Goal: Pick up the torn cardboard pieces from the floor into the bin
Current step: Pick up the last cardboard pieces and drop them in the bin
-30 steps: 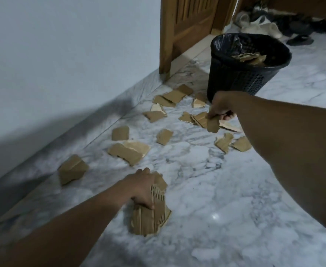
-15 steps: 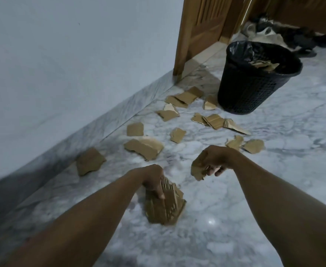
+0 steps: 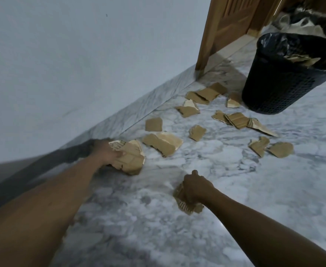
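Several torn brown cardboard pieces [image 3: 164, 143] lie scattered on the marble floor between me and the black bin [image 3: 274, 89]. The bin has a black liner and holds cardboard scraps [image 3: 301, 58]. My left hand [image 3: 106, 153], blurred, grips a stack of cardboard pieces [image 3: 133, 160] low over the floor beside the skirting. Nearer to me, my right hand [image 3: 195, 187] is curled round one cardboard piece [image 3: 185, 206], just above the floor. More pieces [image 3: 237, 119] lie close to the bin's base.
A white wall with a marble skirting [image 3: 139, 112] runs along the left. A wooden door frame [image 3: 206, 35] stands behind the bin. Shoes [image 3: 303, 18] lie at the top right. Bare marble floor [image 3: 235, 189] spreads to the right of my hands.
My left hand carried its stack left toward the skirting. My right hand picked a piece near the bin and drew it back toward me, low over the floor.
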### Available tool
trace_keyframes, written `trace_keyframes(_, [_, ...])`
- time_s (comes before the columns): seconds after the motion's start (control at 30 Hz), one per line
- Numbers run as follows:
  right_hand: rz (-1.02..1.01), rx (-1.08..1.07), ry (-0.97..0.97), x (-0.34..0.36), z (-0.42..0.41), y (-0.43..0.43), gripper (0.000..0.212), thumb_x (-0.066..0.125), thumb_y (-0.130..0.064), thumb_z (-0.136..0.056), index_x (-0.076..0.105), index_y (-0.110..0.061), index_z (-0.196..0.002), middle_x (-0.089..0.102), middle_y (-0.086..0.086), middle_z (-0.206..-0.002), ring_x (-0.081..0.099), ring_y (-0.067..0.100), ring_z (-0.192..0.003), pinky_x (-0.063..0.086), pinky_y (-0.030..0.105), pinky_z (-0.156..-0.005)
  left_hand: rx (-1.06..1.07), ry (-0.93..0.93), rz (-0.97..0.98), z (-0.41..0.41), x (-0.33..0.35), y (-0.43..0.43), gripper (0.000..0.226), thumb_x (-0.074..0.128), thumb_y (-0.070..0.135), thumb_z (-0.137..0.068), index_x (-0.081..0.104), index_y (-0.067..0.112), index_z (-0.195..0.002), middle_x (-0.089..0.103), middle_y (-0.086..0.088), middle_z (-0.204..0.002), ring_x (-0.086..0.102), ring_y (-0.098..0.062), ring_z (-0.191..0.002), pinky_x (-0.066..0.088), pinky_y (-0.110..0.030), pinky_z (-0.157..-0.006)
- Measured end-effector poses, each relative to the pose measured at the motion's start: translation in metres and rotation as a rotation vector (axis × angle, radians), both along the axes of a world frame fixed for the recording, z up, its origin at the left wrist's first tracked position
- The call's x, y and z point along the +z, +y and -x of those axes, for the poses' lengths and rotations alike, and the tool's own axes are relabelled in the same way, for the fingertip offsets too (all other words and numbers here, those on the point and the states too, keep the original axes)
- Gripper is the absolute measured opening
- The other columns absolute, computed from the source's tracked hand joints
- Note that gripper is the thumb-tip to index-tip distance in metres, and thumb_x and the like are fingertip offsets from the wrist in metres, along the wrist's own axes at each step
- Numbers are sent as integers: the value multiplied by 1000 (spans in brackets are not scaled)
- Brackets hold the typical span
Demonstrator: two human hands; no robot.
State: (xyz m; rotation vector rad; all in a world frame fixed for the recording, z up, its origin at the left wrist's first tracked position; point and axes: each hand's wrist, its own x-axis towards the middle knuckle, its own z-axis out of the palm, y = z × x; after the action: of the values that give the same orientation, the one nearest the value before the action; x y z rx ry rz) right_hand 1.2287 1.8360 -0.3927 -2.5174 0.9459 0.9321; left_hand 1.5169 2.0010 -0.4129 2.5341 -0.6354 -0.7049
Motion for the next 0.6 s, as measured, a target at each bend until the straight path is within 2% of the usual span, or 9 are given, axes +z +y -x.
trace_keyframes(0.1, [81,16,-44,-1,0,-9,46,68,-15,-85,48,-9,-126,43,14,-124,50,36,-116,51,45,-93,65,64,26,2,-18,11,64,88,37,-68,64,13,-122,68,-6,-116,66,-22,-99,54,-31,-84])
trace_keyframes(0.2, [72,-69,-173,11,-3,-33,37,71,-21,-81,44,-16,-107,52,12,-117,56,32,-106,52,42,-85,30,30,-66,8,-18,12,87,83,64,-55,64,13,-124,67,-8,-117,65,-24,-97,52,-28,-79])
trace_keyframes(0.23, [39,-126,-247,16,-3,-42,35,70,-21,-82,42,-16,-101,55,12,-112,57,31,-99,51,39,-78,28,18,-73,9,-15,10,87,82,67,-54,65,14,-121,67,-8,-114,65,-23,-95,51,-27,-75])
trace_keyframes(0.3, [-60,-253,-409,27,-2,-60,32,71,-16,-82,45,-12,-101,56,11,-105,54,28,-88,44,35,-67,9,27,-81,10,-12,5,82,83,62,-57,66,14,-120,68,-6,-113,65,-22,-95,51,-26,-77])
trace_keyframes(0.4, [-254,-482,-545,40,3,-77,37,84,-18,-75,61,-6,-102,62,10,-99,61,25,-85,48,35,-63,-80,22,-152,15,-7,-4,90,87,56,-57,57,15,-132,62,-9,-130,60,-25,-115,48,-27,-92])
trace_keyframes(0.47, [-358,-592,-563,46,8,-84,30,86,-21,-74,68,-6,-92,71,12,-92,66,24,-78,52,36,-61,-98,14,-147,16,-10,-7,111,90,54,-45,46,19,-140,55,-11,-139,55,-26,-123,48,-34,-101])
trace_keyframes(0.53, [-440,-643,-506,51,12,-89,29,86,-24,-74,71,-8,-93,75,12,-95,71,25,-86,61,41,-69,-110,2,-172,14,-16,-10,125,93,47,-47,29,13,-149,45,-14,-147,47,-31,-132,43,-38,-106])
trace_keyframes(0.6, [-491,-606,-306,51,14,-87,36,84,-30,-76,70,-11,-104,74,12,-102,70,29,-96,61,47,-75,-166,-8,-247,22,-4,-12,114,90,52,-47,41,13,-142,51,-13,-141,52,-29,-126,46,-34,-102])
